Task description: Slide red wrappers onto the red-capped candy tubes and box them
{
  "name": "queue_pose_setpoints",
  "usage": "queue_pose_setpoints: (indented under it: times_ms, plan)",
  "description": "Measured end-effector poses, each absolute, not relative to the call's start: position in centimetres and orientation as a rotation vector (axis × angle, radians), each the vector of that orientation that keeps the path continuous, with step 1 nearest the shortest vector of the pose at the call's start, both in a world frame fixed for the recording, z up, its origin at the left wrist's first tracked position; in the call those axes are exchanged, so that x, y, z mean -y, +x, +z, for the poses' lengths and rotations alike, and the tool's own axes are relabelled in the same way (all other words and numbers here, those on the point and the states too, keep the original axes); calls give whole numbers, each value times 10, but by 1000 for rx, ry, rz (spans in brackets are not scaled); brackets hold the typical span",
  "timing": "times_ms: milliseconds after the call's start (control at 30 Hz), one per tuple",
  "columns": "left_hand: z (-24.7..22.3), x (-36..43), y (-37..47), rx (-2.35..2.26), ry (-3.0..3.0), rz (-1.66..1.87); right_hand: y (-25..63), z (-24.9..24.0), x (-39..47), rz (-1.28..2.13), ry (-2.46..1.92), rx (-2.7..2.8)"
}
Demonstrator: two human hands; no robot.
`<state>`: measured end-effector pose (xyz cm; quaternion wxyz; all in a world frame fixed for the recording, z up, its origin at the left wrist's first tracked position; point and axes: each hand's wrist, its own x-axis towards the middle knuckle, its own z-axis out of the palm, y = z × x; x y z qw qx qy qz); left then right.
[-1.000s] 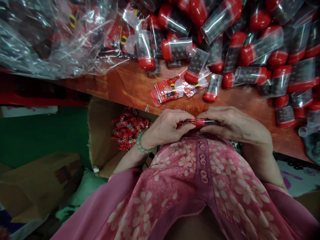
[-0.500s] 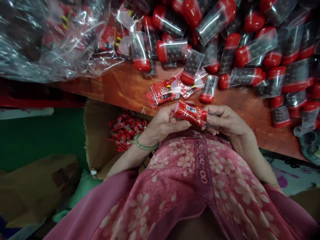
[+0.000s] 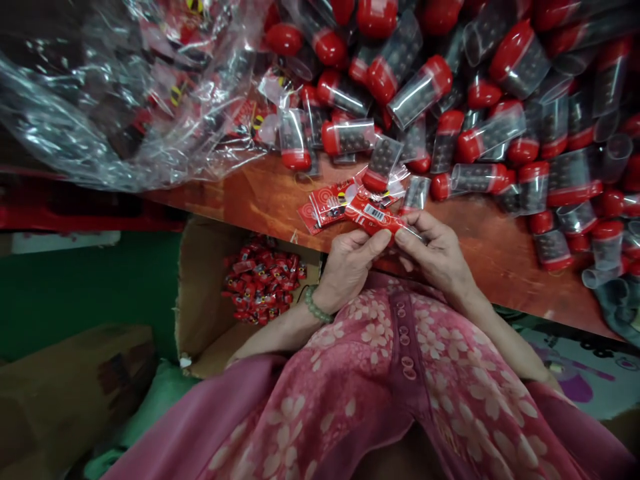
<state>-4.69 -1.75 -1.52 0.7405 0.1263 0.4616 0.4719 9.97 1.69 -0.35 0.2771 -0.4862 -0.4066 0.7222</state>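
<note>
A red printed packet with a barcode [image 3: 375, 215] is held in front of my body at the table's edge. My left hand [image 3: 351, 259] pinches its lower edge between thumb and fingers. My right hand [image 3: 434, 252] grips the right end, where a clear part of what looks like a capped bottle shows under the fingers. How far the bottle sits inside the packet is hidden. Just behind lie flat red packets [image 3: 330, 203]. A clear bottle of dark pellets [image 3: 384, 160] rests partly on them, and a small one [image 3: 416, 192] stands beside my right fingers.
Many red-capped clear bottles with dark pellets [image 3: 420, 90] cover the table's back and right. A large clear plastic bag [image 3: 125, 160] lies at the left over more red packets. Below the wooden table edge [image 3: 235, 212], a cardboard box [image 3: 200, 293] holds many wrapped red pieces [image 3: 265, 280].
The red packet is turned and tilted, its barcode still facing up. My left hand has shifted right, its thumb now close to my right thumb. The camera view has moved slightly.
</note>
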Motion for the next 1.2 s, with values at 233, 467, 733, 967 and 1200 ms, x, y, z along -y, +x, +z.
queue_pose_setpoints:
  times_ms: [233, 467, 733, 967, 1200]
  plan:
    - [-21, 12, -33, -1054, 349, 1098, 80, -13, -11, 1713, -1338, 918]
    - [-20, 2, -34, -1068, 461, 1223, 82, -7, -19, 1668, -1233, 1054]
    - [-14, -12, -46, -1070, 329, 1273, 102, -15, -19, 1948, -1116, 1109]
    - [-20, -12, -43, -1100, 366, 1302, 103, -18, -15, 1671, -1177, 1315]
    - [-19, -15, -49, -1021, 455, 1344, 109, -21, -17, 1260, -1219, 1726]
